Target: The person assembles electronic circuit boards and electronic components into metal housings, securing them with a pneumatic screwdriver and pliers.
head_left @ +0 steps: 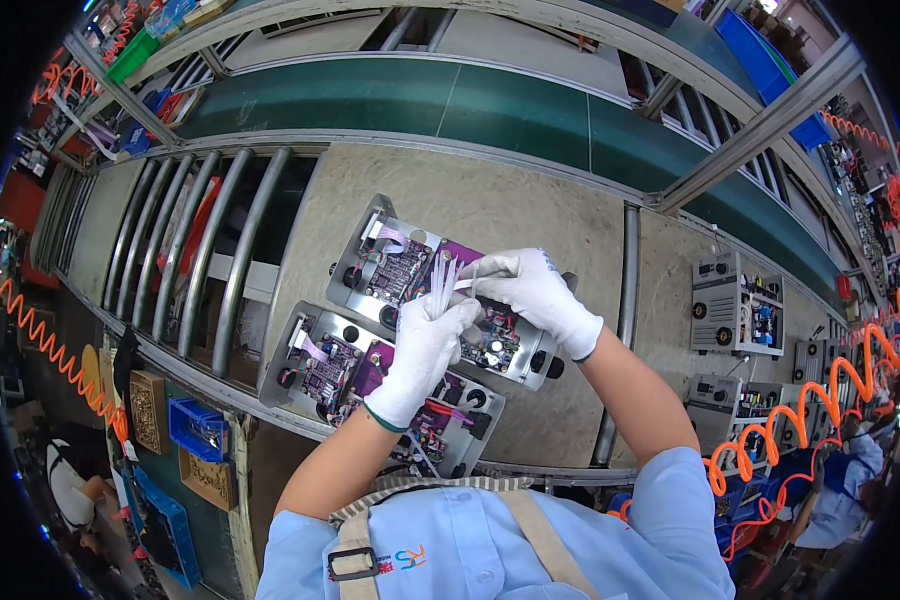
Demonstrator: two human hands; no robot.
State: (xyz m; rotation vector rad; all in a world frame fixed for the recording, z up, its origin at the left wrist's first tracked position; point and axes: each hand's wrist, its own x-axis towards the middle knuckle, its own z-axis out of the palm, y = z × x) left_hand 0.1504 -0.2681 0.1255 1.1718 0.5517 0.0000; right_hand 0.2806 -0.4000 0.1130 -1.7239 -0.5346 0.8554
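Observation:
My left hand (422,350), in a white glove, is closed around a bundle of thin white cable ties (442,282) that fan upward. Beside it, my right hand (532,292), also gloved in white, has thumb and fingers pinched at the bundle's right side, apparently on one tie. Both hands are above two open metal chassis lying on the worktable. The farther chassis (395,268) carries purple circuit boards, wiring and black round parts, and my hands hide its middle. Nearer me, a similar chassis (322,382) lies partly beneath my left wrist.
Metal rollers (248,250) adjoin the worktable (570,225) on the left. A green conveyor belt (515,115) runs beyond it. Several assembled units (735,305) stand at right, near an orange coiled hose (770,420). Blue bins (198,428) sit lower left. Another person (845,480) is at far right.

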